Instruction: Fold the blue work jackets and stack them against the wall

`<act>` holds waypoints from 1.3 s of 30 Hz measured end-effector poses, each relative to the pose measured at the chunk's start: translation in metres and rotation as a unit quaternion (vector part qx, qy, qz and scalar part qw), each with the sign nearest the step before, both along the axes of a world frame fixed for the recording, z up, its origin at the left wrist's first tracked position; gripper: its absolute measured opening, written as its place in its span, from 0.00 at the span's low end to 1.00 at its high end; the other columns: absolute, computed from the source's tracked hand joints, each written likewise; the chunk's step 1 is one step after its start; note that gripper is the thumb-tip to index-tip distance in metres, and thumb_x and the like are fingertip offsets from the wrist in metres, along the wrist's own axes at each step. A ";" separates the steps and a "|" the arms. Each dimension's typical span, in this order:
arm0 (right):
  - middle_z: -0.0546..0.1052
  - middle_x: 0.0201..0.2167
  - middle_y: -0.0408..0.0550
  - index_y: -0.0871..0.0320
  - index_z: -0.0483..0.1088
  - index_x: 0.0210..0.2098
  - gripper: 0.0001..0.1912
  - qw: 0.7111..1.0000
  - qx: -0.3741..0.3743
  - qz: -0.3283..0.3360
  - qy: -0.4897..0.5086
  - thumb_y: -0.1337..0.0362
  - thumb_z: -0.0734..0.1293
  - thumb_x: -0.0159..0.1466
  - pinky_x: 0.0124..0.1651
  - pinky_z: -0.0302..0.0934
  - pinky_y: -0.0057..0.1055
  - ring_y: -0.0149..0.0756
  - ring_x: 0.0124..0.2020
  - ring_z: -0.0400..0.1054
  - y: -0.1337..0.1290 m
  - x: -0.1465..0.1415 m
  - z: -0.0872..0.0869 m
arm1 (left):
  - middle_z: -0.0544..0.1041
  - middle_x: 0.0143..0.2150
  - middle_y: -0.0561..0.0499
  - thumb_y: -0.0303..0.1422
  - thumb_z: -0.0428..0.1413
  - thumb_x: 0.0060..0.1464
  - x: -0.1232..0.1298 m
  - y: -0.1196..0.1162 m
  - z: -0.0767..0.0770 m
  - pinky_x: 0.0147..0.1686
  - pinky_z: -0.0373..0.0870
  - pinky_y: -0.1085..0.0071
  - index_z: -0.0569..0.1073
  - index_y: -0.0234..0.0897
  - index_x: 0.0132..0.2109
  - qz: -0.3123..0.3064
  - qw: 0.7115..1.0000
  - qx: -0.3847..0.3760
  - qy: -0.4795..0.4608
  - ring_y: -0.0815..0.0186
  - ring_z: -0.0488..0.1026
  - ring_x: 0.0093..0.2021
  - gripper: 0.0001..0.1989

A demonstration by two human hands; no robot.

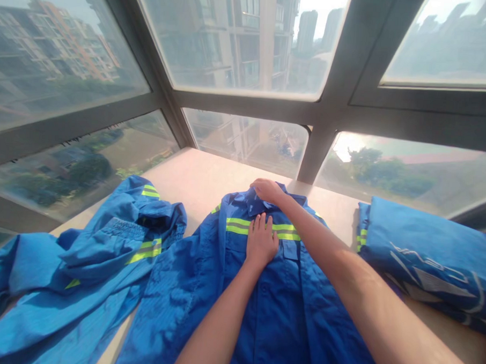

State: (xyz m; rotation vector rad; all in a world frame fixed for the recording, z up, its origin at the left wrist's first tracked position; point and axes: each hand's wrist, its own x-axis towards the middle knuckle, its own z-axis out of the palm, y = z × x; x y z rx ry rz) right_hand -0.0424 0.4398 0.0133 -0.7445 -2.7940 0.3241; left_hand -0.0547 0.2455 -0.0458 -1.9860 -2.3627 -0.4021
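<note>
A blue work jacket point(278, 301) with yellow-green and grey reflective bands lies front up, its collar toward the windows. My left hand point(262, 241) rests flat on the chest, across the reflective band, fingers stretched out. At the jacket's collar point(257, 205), my right hand point(269, 191) is closed with curled fingers on the fabric; its fingertips are partly hidden. The right forearm crosses over the jacket's right shoulder area. A buttoned chest pocket point(290, 250) shows beside my left hand.
Crumpled blue clothing point(90, 272) with an elastic waist and reflective strips lies to the left, against the jacket's sleeve. A folded blue bundle point(430, 233) with white print sits at the right. Behind the pale ledge point(203, 172) stand framed windows point(246, 104).
</note>
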 end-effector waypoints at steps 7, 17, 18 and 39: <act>0.78 0.53 0.49 0.55 0.75 0.53 0.17 0.999 -0.054 0.000 0.007 0.61 0.62 0.68 0.53 0.64 0.33 0.40 0.50 0.72 0.002 0.053 0.006 | 0.60 0.70 0.39 0.37 0.47 0.63 0.000 0.000 0.000 0.68 0.53 0.52 0.64 0.33 0.66 -0.001 1.000 0.015 -0.001 0.52 0.55 0.70 0.27; 0.79 0.42 0.51 0.57 0.78 0.40 0.12 0.996 0.037 -0.051 -0.059 0.64 0.62 0.69 0.52 0.61 0.33 0.41 0.46 0.71 -0.048 0.128 -0.012 | 0.60 0.70 0.38 0.37 0.48 0.63 -0.001 0.002 0.000 0.68 0.54 0.53 0.65 0.32 0.66 0.003 1.000 0.019 0.003 0.52 0.57 0.69 0.26; 0.79 0.43 0.52 0.58 0.77 0.42 0.14 0.995 0.047 -0.072 -0.041 0.64 0.60 0.70 0.53 0.60 0.34 0.41 0.48 0.70 -0.049 0.124 -0.013 | 0.60 0.70 0.39 0.37 0.48 0.63 -0.001 0.002 0.000 0.68 0.54 0.53 0.65 0.32 0.66 0.004 1.000 0.018 0.003 0.52 0.57 0.69 0.26; 0.76 0.51 0.59 0.59 0.75 0.51 0.18 0.953 -0.064 -0.288 -0.073 0.62 0.59 0.69 0.49 0.64 0.37 0.48 0.51 0.70 0.007 0.127 -0.003 | 0.62 0.69 0.38 0.38 0.49 0.63 -0.002 0.000 0.000 0.67 0.54 0.54 0.65 0.32 0.64 0.003 1.000 0.030 0.006 0.52 0.57 0.69 0.26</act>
